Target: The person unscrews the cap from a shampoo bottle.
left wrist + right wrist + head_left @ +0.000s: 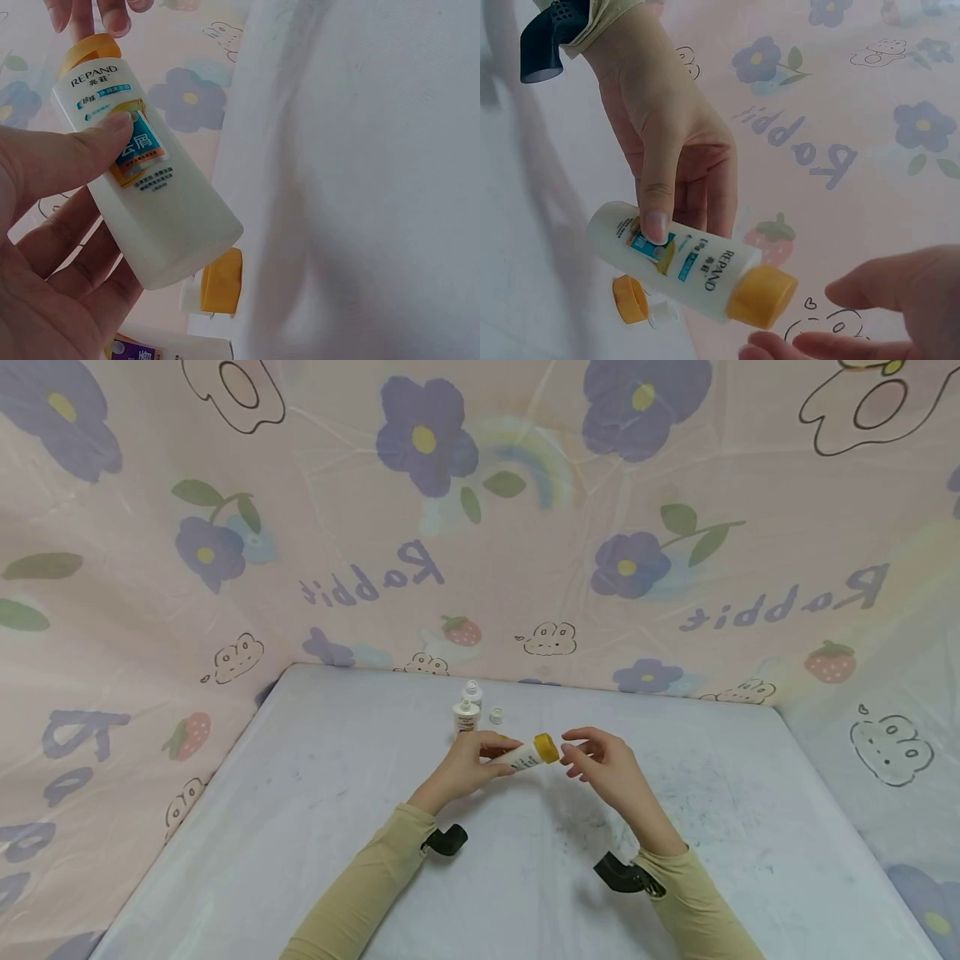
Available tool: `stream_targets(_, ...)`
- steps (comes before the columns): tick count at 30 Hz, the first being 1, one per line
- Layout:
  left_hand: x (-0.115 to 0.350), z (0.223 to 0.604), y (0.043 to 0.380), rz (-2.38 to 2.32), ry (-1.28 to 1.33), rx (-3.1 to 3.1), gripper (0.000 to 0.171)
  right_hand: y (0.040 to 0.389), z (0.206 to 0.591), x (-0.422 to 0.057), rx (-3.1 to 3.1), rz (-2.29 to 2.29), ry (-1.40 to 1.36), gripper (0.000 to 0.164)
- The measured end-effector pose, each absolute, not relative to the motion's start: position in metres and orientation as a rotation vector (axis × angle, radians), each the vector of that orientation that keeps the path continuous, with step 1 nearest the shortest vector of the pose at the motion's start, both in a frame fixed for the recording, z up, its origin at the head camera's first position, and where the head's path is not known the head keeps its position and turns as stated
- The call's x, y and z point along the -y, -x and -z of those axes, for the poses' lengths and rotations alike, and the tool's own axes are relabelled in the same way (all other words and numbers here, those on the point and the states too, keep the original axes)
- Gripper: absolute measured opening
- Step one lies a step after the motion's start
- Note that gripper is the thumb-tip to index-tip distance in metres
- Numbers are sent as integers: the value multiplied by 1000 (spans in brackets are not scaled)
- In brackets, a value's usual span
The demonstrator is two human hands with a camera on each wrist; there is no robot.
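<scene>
My left hand (471, 766) grips a white shampoo bottle (161, 217), thumb across the front label and fingers behind. The bottle lies tilted above the table, its orange-yellow flip cap (762, 296) pointing toward the right hand. Just beyond that cap is my right hand (600, 764), fingers loosely bent and spread, thumb apart from them. Whether a fingertip touches the cap I cannot tell. Behind the left hand stand a white bottle (466, 718) and another white bottle (472, 692), both with bare necks.
Near the standing bottles lie a white cap (497, 716) and, seen from the right wrist, an orange cap (630, 298). The pale table (300, 827) ends at a patterned cloth wall (510, 552) at the back and sides.
</scene>
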State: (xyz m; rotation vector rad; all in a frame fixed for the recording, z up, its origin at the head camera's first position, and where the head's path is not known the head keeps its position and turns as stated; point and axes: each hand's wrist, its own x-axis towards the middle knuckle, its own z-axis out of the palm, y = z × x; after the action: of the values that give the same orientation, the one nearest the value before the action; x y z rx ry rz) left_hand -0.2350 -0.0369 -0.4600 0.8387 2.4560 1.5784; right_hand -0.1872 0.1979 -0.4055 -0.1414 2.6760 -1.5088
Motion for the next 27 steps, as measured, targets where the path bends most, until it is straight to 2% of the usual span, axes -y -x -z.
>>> stream_targets(27, 34, 461, 234, -1563, -849, -2459, 37, 190, 412, -190, -2511, 1627, 107, 37)
